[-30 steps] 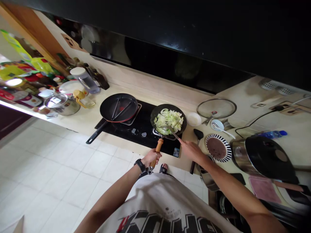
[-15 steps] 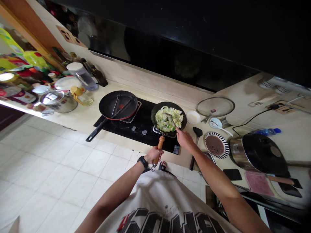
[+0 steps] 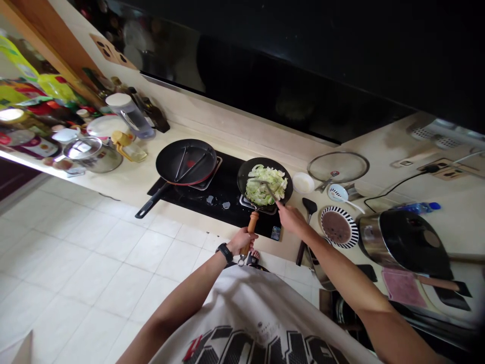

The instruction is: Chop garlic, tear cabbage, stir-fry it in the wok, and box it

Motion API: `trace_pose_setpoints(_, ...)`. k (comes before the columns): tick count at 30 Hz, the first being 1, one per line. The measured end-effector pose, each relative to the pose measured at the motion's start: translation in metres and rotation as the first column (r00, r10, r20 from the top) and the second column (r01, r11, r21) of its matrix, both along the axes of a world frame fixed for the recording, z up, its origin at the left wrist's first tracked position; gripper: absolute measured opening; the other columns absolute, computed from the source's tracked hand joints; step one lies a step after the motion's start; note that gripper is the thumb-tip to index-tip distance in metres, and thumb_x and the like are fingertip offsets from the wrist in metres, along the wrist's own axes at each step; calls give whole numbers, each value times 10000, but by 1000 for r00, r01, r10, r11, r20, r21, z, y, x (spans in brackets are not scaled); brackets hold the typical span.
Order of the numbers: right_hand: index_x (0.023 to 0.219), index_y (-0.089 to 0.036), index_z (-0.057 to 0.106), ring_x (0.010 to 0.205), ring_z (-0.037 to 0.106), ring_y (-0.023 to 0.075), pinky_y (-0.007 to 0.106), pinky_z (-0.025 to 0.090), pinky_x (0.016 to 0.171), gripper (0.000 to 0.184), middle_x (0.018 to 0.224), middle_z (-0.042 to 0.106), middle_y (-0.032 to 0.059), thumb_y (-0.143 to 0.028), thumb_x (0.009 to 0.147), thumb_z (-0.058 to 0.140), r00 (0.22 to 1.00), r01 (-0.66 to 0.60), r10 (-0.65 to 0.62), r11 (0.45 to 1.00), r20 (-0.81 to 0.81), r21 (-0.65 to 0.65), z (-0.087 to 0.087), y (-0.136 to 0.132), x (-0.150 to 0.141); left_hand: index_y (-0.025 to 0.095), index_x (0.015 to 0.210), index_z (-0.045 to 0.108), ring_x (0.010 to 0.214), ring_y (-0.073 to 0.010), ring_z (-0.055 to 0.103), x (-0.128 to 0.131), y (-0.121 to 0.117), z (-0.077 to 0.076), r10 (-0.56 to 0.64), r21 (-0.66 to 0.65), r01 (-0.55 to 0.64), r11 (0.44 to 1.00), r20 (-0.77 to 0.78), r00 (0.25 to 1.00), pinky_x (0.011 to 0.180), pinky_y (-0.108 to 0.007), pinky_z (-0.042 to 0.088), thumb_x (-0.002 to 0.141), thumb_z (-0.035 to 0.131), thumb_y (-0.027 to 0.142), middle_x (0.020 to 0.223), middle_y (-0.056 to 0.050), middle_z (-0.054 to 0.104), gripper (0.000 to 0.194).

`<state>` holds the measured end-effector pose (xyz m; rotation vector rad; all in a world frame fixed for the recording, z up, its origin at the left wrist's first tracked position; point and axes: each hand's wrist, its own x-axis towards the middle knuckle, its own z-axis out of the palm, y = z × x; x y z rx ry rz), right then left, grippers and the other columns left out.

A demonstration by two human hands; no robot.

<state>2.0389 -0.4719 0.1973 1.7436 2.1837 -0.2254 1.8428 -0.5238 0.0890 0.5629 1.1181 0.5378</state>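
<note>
Although the black print on the shirt [image 3: 257,323] is too cut off for me to read, the rest comes through clearly: cream counter [image 3: 182,216], white floor tiles [image 3: 113,253], black hob [image 3: 223,218]. Just past my left hand [image 3: 240,241], closed around the wooden handle [image 3: 252,227], a black pan [image 3: 261,162] on the hob holds pale green cabbage [image 3: 267,188]. My right hand [image 3: 292,219] grips a metal utensil [image 3: 271,191] reaching into it.

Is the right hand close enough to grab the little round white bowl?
Probably yes. The right hand is near the small round white bowl, and nothing stands between them on the cream countertop. But it's holding a thin metal spatula in the black frying pan, so it would likely have to let go first.
</note>
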Motion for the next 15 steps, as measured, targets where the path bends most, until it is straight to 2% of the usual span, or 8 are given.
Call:
trace_pose_setpoints(4, 1596, -94, 282, 1041, 715, 272, 330, 511, 881, 584, 1137, 716, 230, -177, 1022, 342, 1000, -4, 4, 999, -10, -53, -8, 6, -19, 209, 861, 464, 417, -91, 459, 1, 2, -1, -12, -4, 12, 1000, -28, 1000, 433, -222, 435, 762, 733, 188, 556, 78, 475, 288)
trace_pose_setpoints(6, 1601, -91, 283, 1017, 720, 266, 326, 514, 868, 594, 1120, 718, 230, -150, 1013, 346, 1000, -16, 17, 997, 13, -71, -9, 0, -15, 209, 849, 459, 413, -92, 457, 4, 3, -3, -17, 4, 17, 1000, -39, 999, 434, -226, 438, 767, 746, 209, 550, 78, 467, 298)
trace_pose_setpoints(9, 1598, -139, 345, 1008, 714, 241, 307, 509, 869, 562, 1132, 728, 190, -193, 1038, 337, 999, -9, 9, 1000, -39, -9, 1, -12, 12, 200, 877, 471, 435, -100, 495, 6, 1, -10, -6, 27, 7, 1000, -11, 1000, 492, -264, 509, 789, 775, 309, 582, 65, 496, 335)
trace_pose_setpoints(11, 1585, -146, 388, 1009, 709, 233, 299, 506, 879, 549, 1129, 744, 163, -230, 1045, 345, 991, 21, -11, 997, -131, 69, 10, -20, 33, 191, 935, 495, 514, -128, 582, 6, 0, -16, 10, 41, -11, 999, 36, 999, 565, -296, 562, 816, 767, 453, 651, 34, 549, 395)
trace_pose_setpoints(13, 1568, -139, 426, 1003, 712, 233, 297, 511, 882, 546, 1140, 755, 148, -239, 1036, 362, 977, 67, -40, 990, -211, 126, 13, -26, 49, 195, 1005, 518, 635, -167, 664, 3, 1, -21, 49, 36, -51, 998, 69, 996, 621, -321, 590, 839, 699, 611, 740, 2, 594, 483)
trace_pose_setpoints(15, 1541, -123, 470, 1006, 718, 237, 299, 517, 887, 539, 1166, 756, 149, -239, 1023, 381, 962, 120, -77, 982, -263, 149, 10, -31, 58, 196, 1019, 541, 704, -190, 692, -4, 9, -26, 103, 28, -104, 994, 33, 994, 632, -327, 598, 871, 598, 701, 779, -12, 608, 529)
